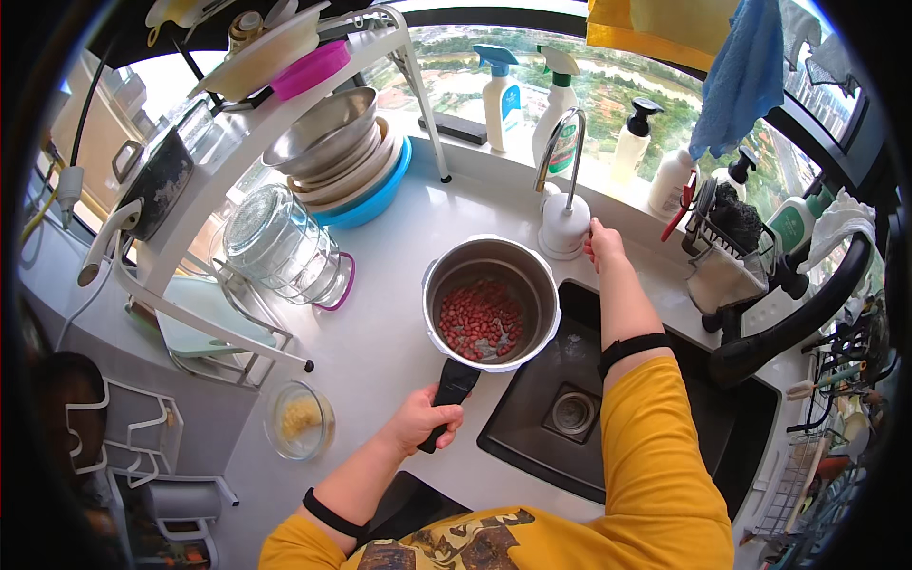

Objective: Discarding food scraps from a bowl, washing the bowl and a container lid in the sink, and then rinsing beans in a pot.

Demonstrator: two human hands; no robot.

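My left hand (427,420) is wrapped around the black handle (456,392) of a metal pressure-cooker pot (531,306) without a lid. Red beans (481,317) lie across the pot's bottom, with a shiny patch among them. The pot sits level at the sink's left corner, its right side close to the sink's rim. My right hand (604,241) has its fingers curled at the right side of a white-based water tap (565,224). What exactly those fingers grip is hidden. The tap's metal gooseneck spout (547,160) bends to the left, behind the pot.
A dark sink (531,434) lies right of the pot, with a black faucet (798,328). Left are a glass bowl (299,420) with pale yellow food, a glass jar (278,242), stacked basins (363,185) and a white rack (206,178). Spray bottles (502,107) line the window sill.
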